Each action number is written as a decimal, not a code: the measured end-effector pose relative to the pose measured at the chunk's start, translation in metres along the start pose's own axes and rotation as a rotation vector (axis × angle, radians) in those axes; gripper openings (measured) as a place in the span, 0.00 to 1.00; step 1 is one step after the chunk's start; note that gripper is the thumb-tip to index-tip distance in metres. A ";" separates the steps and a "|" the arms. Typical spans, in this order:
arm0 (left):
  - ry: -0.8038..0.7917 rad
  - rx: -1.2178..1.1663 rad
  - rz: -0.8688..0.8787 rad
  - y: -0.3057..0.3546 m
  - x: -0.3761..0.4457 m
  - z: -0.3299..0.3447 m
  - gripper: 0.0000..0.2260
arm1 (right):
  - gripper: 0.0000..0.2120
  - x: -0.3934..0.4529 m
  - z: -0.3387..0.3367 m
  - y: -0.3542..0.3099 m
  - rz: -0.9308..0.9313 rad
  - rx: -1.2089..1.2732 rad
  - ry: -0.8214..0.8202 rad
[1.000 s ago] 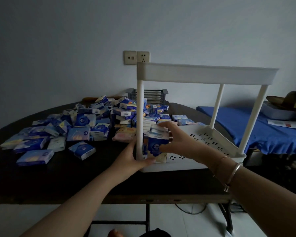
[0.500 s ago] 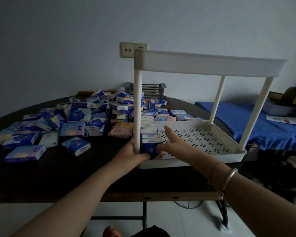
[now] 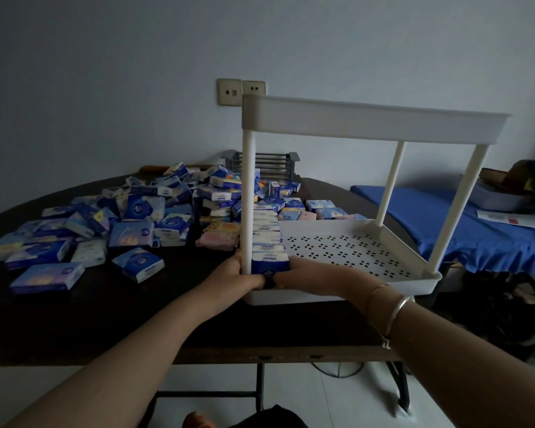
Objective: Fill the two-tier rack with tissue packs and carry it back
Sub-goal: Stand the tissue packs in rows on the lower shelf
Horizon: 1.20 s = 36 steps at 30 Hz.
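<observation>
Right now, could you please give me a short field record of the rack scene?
rack: white, two tiers, on dark table
lower tier: one row of packs along left edge, rest bare
top tier: contents hidden
left hand: presses front pack
right hand: presses same pack
loose packs: pile left of rack

We see a white rack (image 3: pixel 374 122) whose lower tier carries a pattern of small dark holes in clusters. The tissue packs (image 3: pixel 130 234) are mostly blue and white, a few pale pink or yellow. They lie on a dark tabletop (image 3: pixel 90 319). The bed (image 3: pixel 464 230) wears bright blue cloth, and the bracelets (image 3: pixel 396 313) glint gold.
</observation>
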State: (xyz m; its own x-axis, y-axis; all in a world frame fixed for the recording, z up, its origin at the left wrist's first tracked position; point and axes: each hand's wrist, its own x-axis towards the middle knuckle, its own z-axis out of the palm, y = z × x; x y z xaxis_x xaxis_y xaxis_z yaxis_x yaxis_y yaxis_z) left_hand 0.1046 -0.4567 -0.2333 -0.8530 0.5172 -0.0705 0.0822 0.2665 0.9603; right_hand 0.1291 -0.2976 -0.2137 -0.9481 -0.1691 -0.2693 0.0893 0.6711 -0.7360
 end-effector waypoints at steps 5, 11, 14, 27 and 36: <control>0.065 0.173 0.013 0.004 -0.018 -0.021 0.37 | 0.30 -0.034 -0.015 -0.006 0.061 -0.189 0.290; 0.297 0.227 0.107 -0.018 -0.043 -0.057 0.29 | 0.13 -0.075 0.013 -0.032 -0.303 -0.381 0.761; 0.422 0.322 0.171 -0.033 -0.054 -0.076 0.23 | 0.09 -0.079 0.038 -0.055 -0.463 -0.420 0.715; 0.497 0.769 0.145 -0.088 -0.034 -0.153 0.25 | 0.11 0.064 0.114 -0.109 -0.388 -0.214 0.561; 0.635 0.405 0.096 -0.084 -0.037 -0.155 0.13 | 0.27 0.153 0.096 -0.100 -0.343 -0.309 0.633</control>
State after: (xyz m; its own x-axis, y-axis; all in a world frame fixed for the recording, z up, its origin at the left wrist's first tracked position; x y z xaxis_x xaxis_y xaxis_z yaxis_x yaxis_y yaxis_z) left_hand 0.0495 -0.6244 -0.2698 -0.9552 0.0185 0.2954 0.2499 0.5854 0.7713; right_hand 0.0046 -0.4599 -0.2404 -0.9091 -0.0220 0.4159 -0.2413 0.8417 -0.4830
